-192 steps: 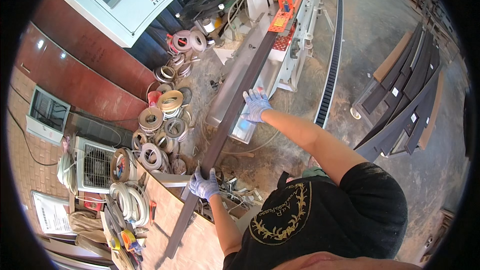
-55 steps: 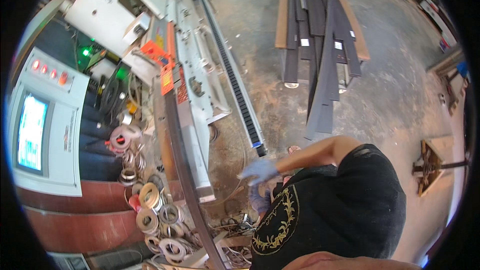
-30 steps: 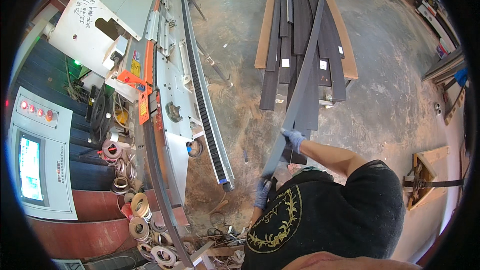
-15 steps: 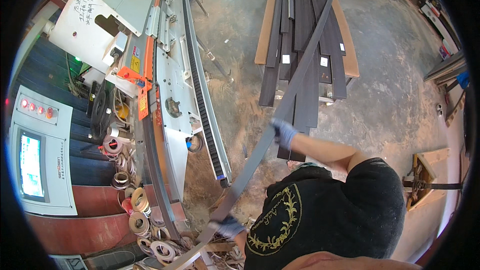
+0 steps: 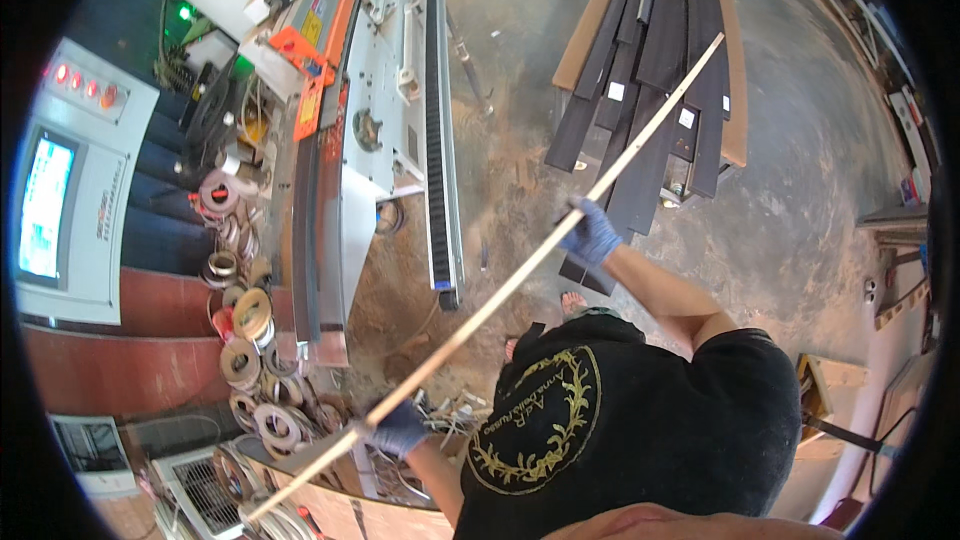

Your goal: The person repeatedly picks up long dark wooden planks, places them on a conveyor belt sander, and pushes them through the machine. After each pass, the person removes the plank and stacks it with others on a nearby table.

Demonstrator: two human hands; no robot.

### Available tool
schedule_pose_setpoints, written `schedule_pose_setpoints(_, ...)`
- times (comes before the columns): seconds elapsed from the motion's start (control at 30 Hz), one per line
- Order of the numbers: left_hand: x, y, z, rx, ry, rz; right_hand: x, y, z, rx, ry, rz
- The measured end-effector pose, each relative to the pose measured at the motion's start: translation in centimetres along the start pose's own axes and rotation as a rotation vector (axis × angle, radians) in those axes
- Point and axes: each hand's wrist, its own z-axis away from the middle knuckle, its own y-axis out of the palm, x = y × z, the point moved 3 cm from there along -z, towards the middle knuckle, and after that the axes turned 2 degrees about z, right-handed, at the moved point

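A long narrow board [image 5: 470, 326] runs slantwise across the head view, from the lower left to above the pile at the upper right. Its pale raw-wood edge faces up. My left hand [image 5: 397, 427], in a grey-blue work glove, is closed round it towards the near end. Farther up, my right hand [image 5: 590, 232], gloved alike, grips the board near its middle. Past the far end lies a pile of dark boards [image 5: 665, 55] with small white labels; the held board crosses above it.
An edge-banding type machine [image 5: 375, 165] with a black belt rail [image 5: 440, 140] stands left of the board. Farther left are a control panel [image 5: 90, 190] with a lit screen and heaped rolls of edging tape [image 5: 252, 314]. A wooden frame [image 5: 825, 390] is at the right.
The board has turned from its wide grey face onto its pale edge, held in both hands. The view has shifted, so the machine and pile appear farther right and higher.
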Motion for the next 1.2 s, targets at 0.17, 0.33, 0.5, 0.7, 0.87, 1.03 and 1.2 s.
schedule_pose_setpoints(0.17, -2.5, 2.1, -0.1, 0.298, 0.123, 0.287, -2.4, 6.7, 2.8, 0.334, 0.002, -0.068)
schedule_pose_setpoints(0.33, -10.8, -12.4, -4.5, -0.001, 0.310, 0.441, 6.1, 6.4, 0.0, 0.272, -0.061, -0.191)
schedule_pose_setpoints(0.5, -14.8, -22.3, -2.6, 0.172, 0.421, 0.755, 5.1, 7.1, -2.2, 0.181, 0.046, -0.348)
schedule_pose_setpoints(0.7, -12.7, -24.7, 1.8, -0.045, 0.490, 0.849, -6.2, 11.6, -1.5, 0.268, 0.197, -0.165)
schedule_pose_setpoints(0.87, -10.2, -28.3, 2.1, -0.293, 0.431, 0.726, -18.6, 13.7, 0.8, 0.162, 0.364, 0.171)
schedule_pose_setpoints(1.03, -13.9, -27.9, 2.8, -1.049, 0.248, 0.470, -27.7, 16.2, 4.5, 0.122, 0.696, 0.474)
schedule_pose_setpoints(1.2, -17.0, -29.5, 3.7, -0.976, 0.394, 0.342, -34.8, 20.4, 6.1, 0.123, 0.768, 0.745)
